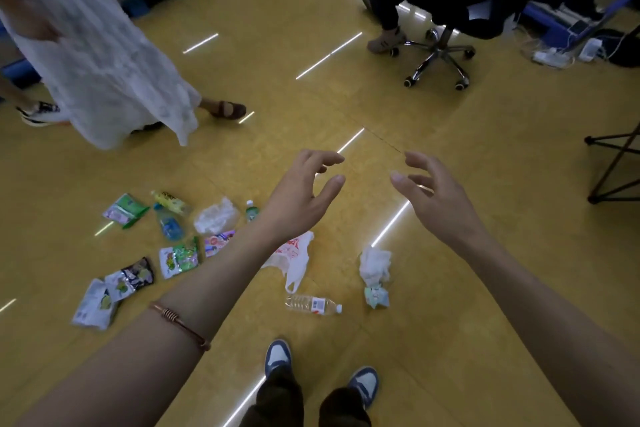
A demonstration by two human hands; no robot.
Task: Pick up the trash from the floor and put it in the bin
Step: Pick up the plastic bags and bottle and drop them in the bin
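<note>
Reaching out with left hand [298, 196] and right hand [441, 199], both empty and loosely spread. Strewn on floor [450, 114] beneath: snack wrappers [178, 257], red-printed bag [294, 253], labelled bottle [313, 304]; writing too blurred to read.

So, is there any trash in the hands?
No, the left hand and right hand are both empty with fingers spread, while the water bottle lies on the floor.

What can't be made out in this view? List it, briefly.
Head view only:
- Bin: nowhere in frame, so its place is unknown.
- Green-capped bottle: only its top shows; the left forearm hides the rest.
- Red-printed plastic bag: its upper part lies behind the same forearm.
- Snack wrappers: print too small and blurred to read.
- Clear bottle: contents cannot be told.
</note>
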